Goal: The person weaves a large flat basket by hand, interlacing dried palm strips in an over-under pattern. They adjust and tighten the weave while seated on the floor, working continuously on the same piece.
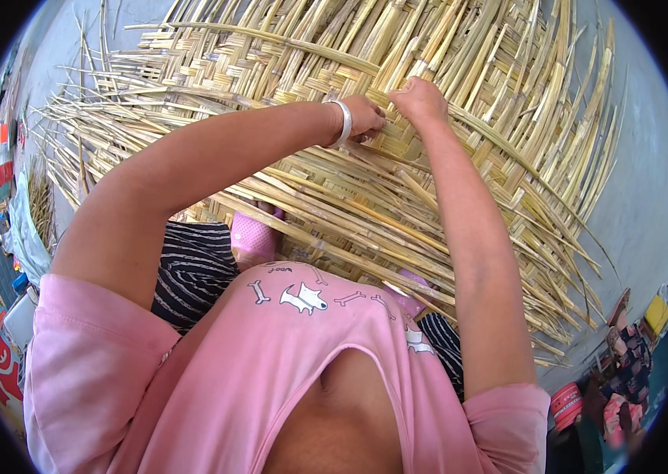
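A view is given from above of a person bent over a large woven mat (397, 103) of pale yellow flattened reeds, spread across a grey floor (642, 197). At the far left edge, coloured items are seen only as blurred, bent shapes and cannot be identified. The left forearm is stretched forward and rightward from a pink sleeve, with a white bangle (343, 120) worn at the wrist. The left hand (365, 117) is laid knuckles-up on the weave, its fingers curled together; their tips are hidden beneath the hand, so what they clamp cannot be told, though it appears to be a strip. Just beside it, the right hand (419, 99) is closed into a loose fist on the mat, thumb pressed against the fingers, seemingly pinching a reed strip (508, 142) whose long axis runs down toward the right. Loose reed ends are fanned outward toward the lower right. The mat's near edge is covered by a pink shirt (287, 371) and striped trousers (192, 268).
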`<state>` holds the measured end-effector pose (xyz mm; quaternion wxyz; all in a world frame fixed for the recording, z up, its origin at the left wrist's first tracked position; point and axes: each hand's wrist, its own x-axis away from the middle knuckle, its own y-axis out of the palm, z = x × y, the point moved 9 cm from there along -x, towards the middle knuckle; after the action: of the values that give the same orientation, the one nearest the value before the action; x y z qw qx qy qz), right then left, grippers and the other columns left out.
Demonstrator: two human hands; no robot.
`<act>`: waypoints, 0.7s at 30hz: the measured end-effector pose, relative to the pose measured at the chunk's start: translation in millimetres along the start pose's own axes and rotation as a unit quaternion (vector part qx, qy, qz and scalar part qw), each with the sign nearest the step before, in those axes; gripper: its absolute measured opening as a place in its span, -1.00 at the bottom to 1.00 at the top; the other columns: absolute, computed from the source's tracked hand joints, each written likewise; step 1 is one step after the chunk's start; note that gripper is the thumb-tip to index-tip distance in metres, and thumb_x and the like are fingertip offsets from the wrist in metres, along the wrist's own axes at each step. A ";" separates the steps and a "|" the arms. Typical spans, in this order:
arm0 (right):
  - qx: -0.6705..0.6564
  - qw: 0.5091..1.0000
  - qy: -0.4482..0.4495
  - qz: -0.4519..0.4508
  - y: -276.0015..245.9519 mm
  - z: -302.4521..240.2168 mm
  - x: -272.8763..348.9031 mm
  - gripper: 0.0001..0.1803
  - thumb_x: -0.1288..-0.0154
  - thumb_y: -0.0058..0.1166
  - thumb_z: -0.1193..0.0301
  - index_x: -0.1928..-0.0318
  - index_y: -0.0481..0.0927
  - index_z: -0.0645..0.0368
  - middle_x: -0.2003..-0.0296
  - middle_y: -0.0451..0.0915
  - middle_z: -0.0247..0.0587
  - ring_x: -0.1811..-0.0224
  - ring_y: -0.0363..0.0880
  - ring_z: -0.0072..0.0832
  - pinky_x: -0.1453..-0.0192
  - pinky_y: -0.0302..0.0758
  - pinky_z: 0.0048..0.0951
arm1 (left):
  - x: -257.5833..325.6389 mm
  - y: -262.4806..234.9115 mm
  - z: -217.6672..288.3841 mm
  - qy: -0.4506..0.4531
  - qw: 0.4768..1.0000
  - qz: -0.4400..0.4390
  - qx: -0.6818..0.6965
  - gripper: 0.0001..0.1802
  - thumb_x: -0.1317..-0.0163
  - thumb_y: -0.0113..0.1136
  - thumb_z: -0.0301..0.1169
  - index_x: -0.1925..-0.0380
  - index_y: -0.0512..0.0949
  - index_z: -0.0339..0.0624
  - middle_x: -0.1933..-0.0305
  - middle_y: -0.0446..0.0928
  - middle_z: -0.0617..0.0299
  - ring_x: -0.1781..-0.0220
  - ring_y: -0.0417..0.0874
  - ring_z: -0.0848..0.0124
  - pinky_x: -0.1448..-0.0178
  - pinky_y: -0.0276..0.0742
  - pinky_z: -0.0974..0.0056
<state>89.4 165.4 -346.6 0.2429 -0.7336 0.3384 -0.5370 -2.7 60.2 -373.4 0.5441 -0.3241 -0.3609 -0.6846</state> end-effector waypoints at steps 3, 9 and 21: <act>0.000 1.000 0.002 0.004 -3.5 0.1 3.0 -0.58 -0.04 0.13 0.14 0.12 0.59 0.08 0.13 0.58 -0.14 0.06 0.56 -0.29 -0.05 0.48 -0.30 | 1.2 -5.9 11.5 0.013 0.993 0.066 -0.099 -0.60 -0.18 0.14 -0.42 -0.04 0.45 -0.31 0.29 0.57 0.22 0.37 0.54 0.48 0.39 0.44 0.36; -0.019 1.000 -0.015 0.009 1.4 4.0 -2.0 -0.67 -0.01 0.15 0.15 0.27 0.58 0.08 0.27 0.58 -0.15 0.21 0.57 -0.29 0.05 0.50 -0.28 | -0.8 -9.9 9.5 0.035 0.991 0.083 -0.102 -0.54 -0.20 0.16 -0.43 -0.10 0.40 -0.37 0.16 0.57 0.12 0.24 0.57 0.42 0.26 0.52 0.32; -0.006 1.000 -0.022 0.004 0.9 -1.7 -2.8 -0.61 0.04 0.16 0.12 0.26 0.57 0.11 0.25 0.61 -0.12 0.16 0.59 -0.30 0.04 0.50 -0.27 | -8.9 -18.9 -7.7 0.027 0.995 0.053 0.074 -0.82 -0.18 0.14 -0.52 0.19 0.48 -0.26 0.27 0.55 0.17 0.30 0.59 0.38 0.27 0.55 0.31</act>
<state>87.0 166.9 -348.5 0.2480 -0.7451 0.3392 -0.5179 -19.8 61.1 -387.6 0.6120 -0.2831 -0.3779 -0.6345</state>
